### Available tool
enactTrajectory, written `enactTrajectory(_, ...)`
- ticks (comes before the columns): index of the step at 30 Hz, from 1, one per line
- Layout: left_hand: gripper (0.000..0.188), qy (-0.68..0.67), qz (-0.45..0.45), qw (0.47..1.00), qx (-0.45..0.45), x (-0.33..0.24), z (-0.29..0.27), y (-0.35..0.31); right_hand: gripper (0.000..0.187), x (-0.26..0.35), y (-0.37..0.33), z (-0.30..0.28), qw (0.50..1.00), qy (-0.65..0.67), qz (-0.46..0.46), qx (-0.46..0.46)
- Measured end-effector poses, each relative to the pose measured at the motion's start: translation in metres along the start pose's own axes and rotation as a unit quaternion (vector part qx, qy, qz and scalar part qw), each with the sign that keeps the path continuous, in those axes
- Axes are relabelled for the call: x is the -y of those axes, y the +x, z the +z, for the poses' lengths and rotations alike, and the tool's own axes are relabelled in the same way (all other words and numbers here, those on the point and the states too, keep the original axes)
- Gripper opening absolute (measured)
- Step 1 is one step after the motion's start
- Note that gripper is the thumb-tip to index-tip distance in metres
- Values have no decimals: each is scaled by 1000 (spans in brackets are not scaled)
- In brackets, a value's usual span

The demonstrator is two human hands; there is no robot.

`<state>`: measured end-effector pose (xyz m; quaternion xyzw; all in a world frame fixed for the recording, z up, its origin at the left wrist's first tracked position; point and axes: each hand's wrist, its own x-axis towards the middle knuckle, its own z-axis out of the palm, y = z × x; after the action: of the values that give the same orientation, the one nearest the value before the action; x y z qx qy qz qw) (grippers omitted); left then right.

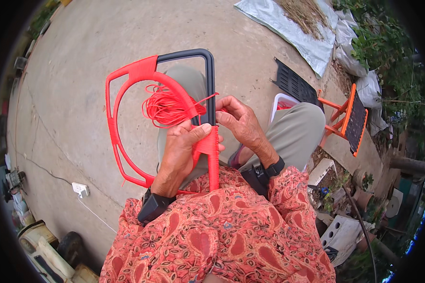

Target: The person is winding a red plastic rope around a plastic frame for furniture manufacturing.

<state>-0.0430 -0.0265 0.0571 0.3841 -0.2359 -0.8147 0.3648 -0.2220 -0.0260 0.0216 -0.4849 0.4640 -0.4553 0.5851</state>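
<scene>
A rounded rectangular frame [210, 70] with a curved inner ring rests upright against my lap. Red cord wraps most of it tightly; its far right corner is bare black tube. My left hand [182, 146] is closed round the wrapped right side, its thumb pressing where the red wrapping meets the black tube. Inside the ring hangs a loose bundle of red cord [165, 107], and a strand from it crosses the black bar. Just right of that bar, my right hand [243, 123] is closed, thumb and forefinger pinching the red cord; its other fingertips are partly hidden.
A white tub [281, 104] with red things inside stands beyond my right knee. Near it are an orange folding stool [349, 118] with black slats and a pale sheet [288, 28]. A white power strip [80, 189] with a cable lies on the concrete at left.
</scene>
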Motion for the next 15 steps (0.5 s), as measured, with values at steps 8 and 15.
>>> enactTrajectory(8,32,-12,-2,1000,20,-2,-6,0,40,1,-4,3,997,65,31,27)
enactTrajectory(15,31,-18,-17,999,21,-6,-4,0,33,-8,-2,1,991,90,100,17)
